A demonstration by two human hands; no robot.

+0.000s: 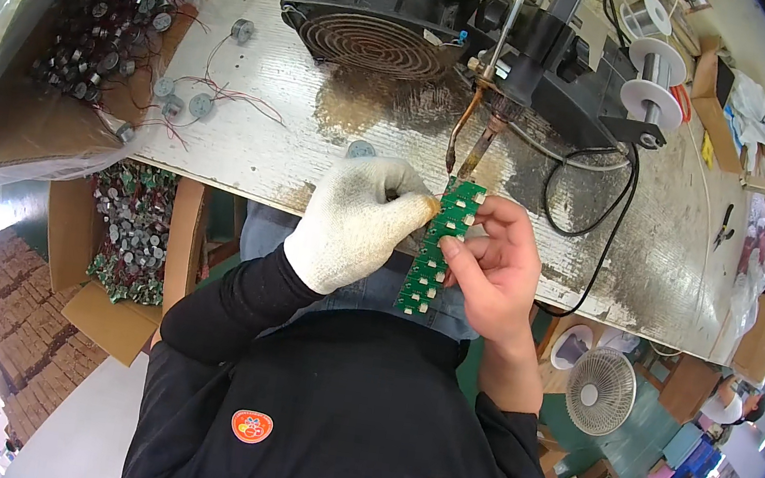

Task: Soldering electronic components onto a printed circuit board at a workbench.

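Observation:
My right hand [501, 265], bare, grips a long green circuit board [428, 270] between thumb and fingers. Small pale connectors run along the board, which slants with its upper end just below the soldering iron tip [471, 165] and a thin copper-coloured feed tube [459, 132]. In a white knitted glove, my left hand [356, 221] pinches at the board's upper left edge. A thin reddish wire shows by its fingertips; the rest of it is hidden. A small round motor [361, 149] peeks out beyond the glove's knuckles, and I cannot tell whether the hand touches it.
Loose wired motors [200, 105] lie left on the worn table, beside a plastic-lined box of motors [101, 53]. Below stands a carton [186, 246] of boards and motors. A black fan [378, 23], solder spools [656, 67], a black cable [612, 242] and cutters [724, 228] surround the work.

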